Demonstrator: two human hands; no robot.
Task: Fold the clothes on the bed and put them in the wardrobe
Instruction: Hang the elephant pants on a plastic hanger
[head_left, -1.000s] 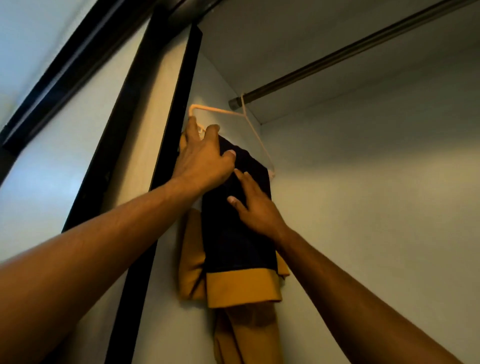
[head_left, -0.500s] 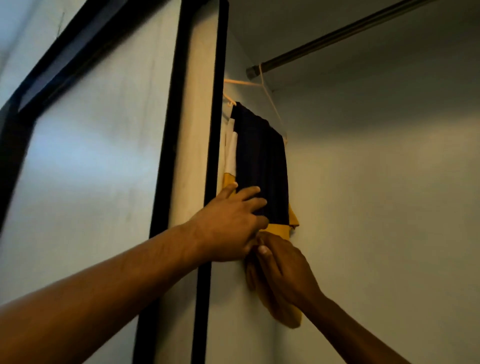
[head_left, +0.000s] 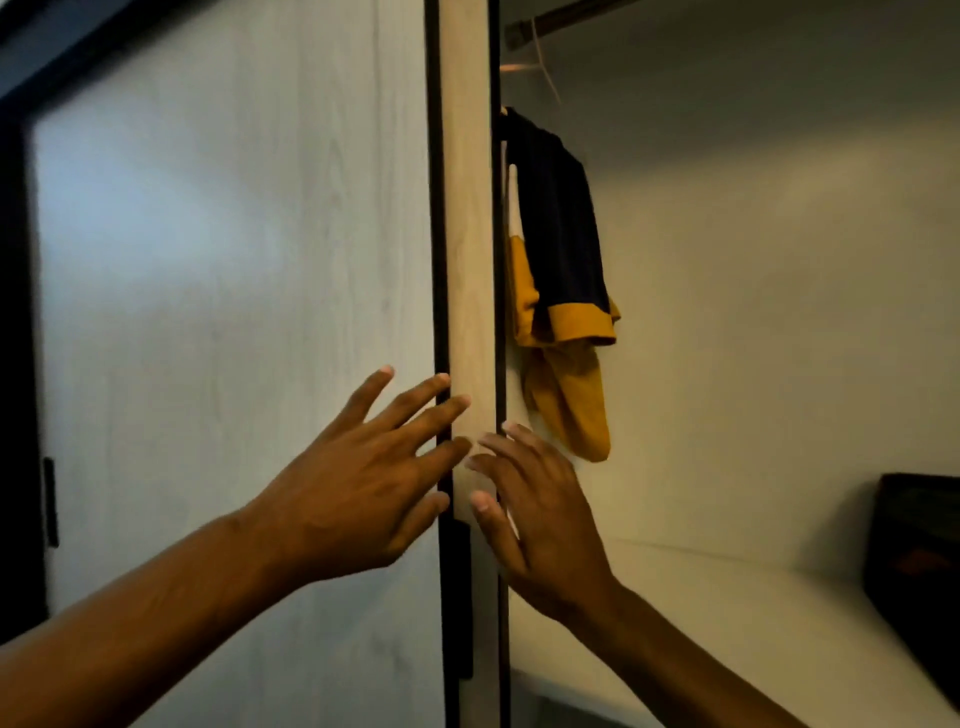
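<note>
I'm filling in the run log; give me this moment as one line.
left hand: open, at wooden wardrobe door edge | right hand: open, beside it | navy-and-mustard garment: hanging, untouched

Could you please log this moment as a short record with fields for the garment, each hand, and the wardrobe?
garment: navy and mustard garment hanging on a pale hanger from the rail, inside the wardrobe
left hand: left hand open, fingers spread, fingertips at the door edge
right hand: right hand open, fingers by the same edge, holding nothing
wardrobe: sliding door pale woodgrain with dark frame; interior open to the right
other: dark box on the shelf
</note>
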